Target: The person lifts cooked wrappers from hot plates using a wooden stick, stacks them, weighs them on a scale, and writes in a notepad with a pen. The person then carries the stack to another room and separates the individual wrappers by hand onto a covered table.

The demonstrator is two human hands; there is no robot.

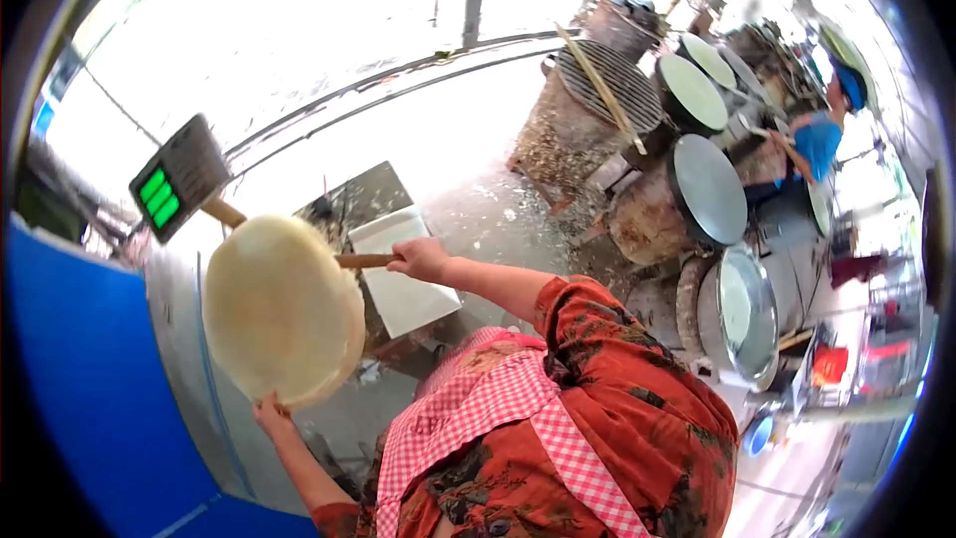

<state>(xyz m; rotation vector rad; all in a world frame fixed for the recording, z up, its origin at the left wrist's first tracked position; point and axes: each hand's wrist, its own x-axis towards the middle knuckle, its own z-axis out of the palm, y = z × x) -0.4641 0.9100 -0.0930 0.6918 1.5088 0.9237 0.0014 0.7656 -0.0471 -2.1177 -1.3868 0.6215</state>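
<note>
A thick, pale, round stack of what look like thin flatbreads point(284, 309) is in front of me, at the left of the view. My left hand point(271, 414) pinches its near lower edge. On the stack's other side my right hand point(422, 261) is closed round a wooden stick point(366, 261), which runs up to the stack's rim; whether it continues underneath is hidden. A piece of similar wood point(223, 211) shows beyond the far edge. Just past that stands a dark display point(179, 179) with green lit digits, too blurred to read.
A white square board point(406, 279) lies below my right hand. Round griddles point(709, 189) on drum-like stoves stand to the right, one with a slatted round rack point(609, 85) and a long stick. A person in blue point(817, 144) works there. A blue panel point(90, 369) borders the left.
</note>
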